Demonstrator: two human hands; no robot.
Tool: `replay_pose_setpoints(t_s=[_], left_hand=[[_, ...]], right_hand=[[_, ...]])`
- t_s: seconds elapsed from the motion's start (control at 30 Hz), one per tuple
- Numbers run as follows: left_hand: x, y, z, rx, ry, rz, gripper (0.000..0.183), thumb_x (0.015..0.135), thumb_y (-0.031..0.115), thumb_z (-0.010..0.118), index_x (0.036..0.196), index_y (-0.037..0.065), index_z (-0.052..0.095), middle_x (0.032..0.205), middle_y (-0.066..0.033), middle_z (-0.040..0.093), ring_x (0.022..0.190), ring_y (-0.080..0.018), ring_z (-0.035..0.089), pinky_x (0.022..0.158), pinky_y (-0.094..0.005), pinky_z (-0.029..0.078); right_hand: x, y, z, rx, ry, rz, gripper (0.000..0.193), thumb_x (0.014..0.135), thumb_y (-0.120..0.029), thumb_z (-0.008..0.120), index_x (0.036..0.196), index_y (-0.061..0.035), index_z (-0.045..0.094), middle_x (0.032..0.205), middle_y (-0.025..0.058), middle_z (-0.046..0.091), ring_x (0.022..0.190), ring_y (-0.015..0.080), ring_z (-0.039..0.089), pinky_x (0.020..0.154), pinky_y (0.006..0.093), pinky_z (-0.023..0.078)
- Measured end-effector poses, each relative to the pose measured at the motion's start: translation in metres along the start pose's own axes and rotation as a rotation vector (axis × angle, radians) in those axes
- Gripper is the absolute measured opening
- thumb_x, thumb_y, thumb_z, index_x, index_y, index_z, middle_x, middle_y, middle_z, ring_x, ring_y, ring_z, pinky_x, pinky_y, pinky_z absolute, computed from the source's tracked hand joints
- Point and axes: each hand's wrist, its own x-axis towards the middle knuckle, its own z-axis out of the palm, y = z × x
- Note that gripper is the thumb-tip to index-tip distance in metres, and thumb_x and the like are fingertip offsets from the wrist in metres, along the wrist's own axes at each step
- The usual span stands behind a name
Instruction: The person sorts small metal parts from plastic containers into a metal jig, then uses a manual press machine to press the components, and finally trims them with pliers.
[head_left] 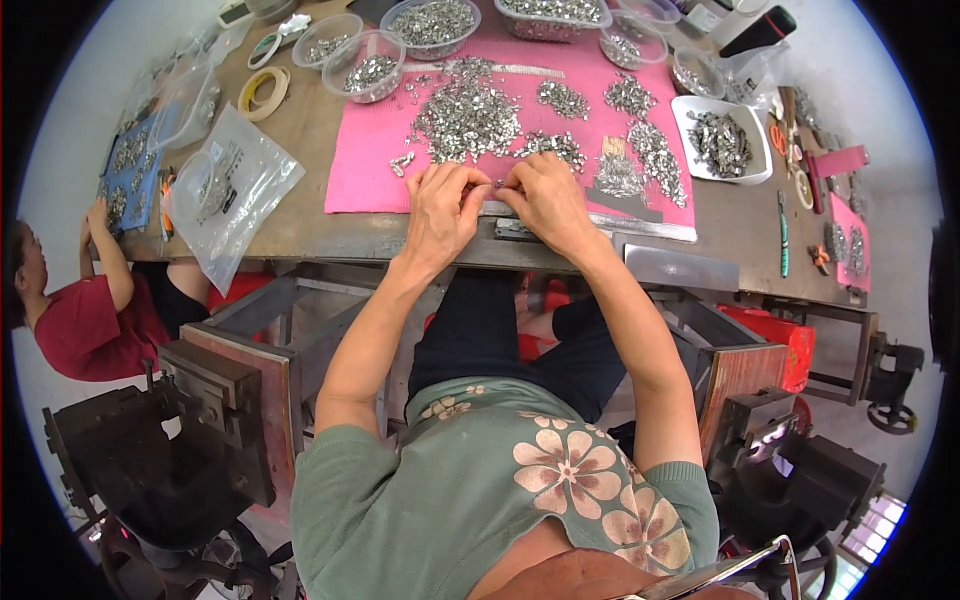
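Hands: the left hand [440,205] and right hand [550,198] meet over the near edge of the pink mat [365,145], fingers curled and tips nearly together; a speck shows between them, but it is too small to tell what, if anything, each one grips.
Metal parts: the largest loose pile of small silvery parts [466,118] lies just beyond the hands, at 11 o'clock from them.
Smaller heaps: one near the right fingers at 2 o'clock, another at 1, with more farther out between 2 and 3; a short string of parts lies between 9 and 10.
White tray: a shallow white tray [735,180] of darker parts sits at 3 o'clock, beside the mat.
Bowls: clear bowls [332,72] of metal parts stand from 10 to 2 o'clock.
Counter: on the brown counter [310,120], a clear bag [255,160] lies at 9 o'clock, a tape roll [262,114] at 10, and a teal-handled tool [784,235] just past 3.
Neighbour: another person in a dark red shirt [105,330] sits between 8 and 9 o'clock.
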Motion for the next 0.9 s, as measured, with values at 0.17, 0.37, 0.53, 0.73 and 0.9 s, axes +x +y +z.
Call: replay_pose_setpoints(t_s=[0.17,0.37,0.53,0.73,0.9], left_hand=[[0.0,0.014,0.0,-0.098,-0.027,-0.012,0.008,0.089,0.01,0.071,0.095,0.006,0.068,0.088,-0.0064,0.064,0.085,-0.0248,0.061,0.087,-0.0383,0.04],[-0.008,0.041,0.019,-0.248,-0.129,0.063,0.009,0.086,0.007,0.071,0.094,0.004,0.067,0.091,-0.0075,0.065,0.089,-0.0268,0.06,0.082,-0.0382,0.043],[-0.01,0.047,0.03,-0.27,-0.145,0.147,0.009,0.085,0.006,0.071,0.092,0.003,0.066,0.093,-0.0086,0.062,0.088,-0.0288,0.058,0.081,-0.0401,0.043],[-0.009,0.056,0.029,-0.134,-0.119,0.256,0.011,0.082,0.004,0.071,0.09,0.004,0.064,0.089,-0.0086,0.059,0.084,-0.0305,0.057,0.078,-0.0413,0.046],[-0.014,0.062,0.026,-0.025,-0.145,0.241,0.012,0.082,0.006,0.073,0.091,0.006,0.066,0.092,-0.0081,0.06,0.088,-0.0295,0.059,0.083,-0.0424,0.048]], right_hand=[[0.003,0.008,-0.002,0.057,0.001,0.042,0.01,0.083,-0.009,0.075,0.089,-0.0024,0.07,0.078,0.0109,0.063,0.075,0.0292,0.061,0.068,0.0406,0.048],[-0.004,0.008,-0.034,0.307,0.01,0.328,0.009,0.09,-0.007,0.073,0.095,-0.0002,0.07,0.079,0.007,0.069,0.066,0.0135,0.061,0.061,0.0292,0.05],[-0.027,0.015,-0.059,0.193,0.051,0.284,0.012,0.086,-0.006,0.076,0.091,0.0011,0.069,0.078,0.0109,0.069,0.07,0.0202,0.066,0.063,0.0326,0.051],[-0.046,0.031,-0.06,0.019,0.0,0.079,0.01,0.082,-0.005,0.077,0.088,-0.0003,0.07,0.079,0.0116,0.06,0.075,0.0298,0.06,0.068,0.0402,0.049],[-0.047,0.034,-0.059,0.064,0.003,0.093,0.007,0.083,-0.004,0.076,0.087,-0.0011,0.071,0.081,0.0118,0.06,0.075,0.0289,0.06,0.068,0.0399,0.049]])
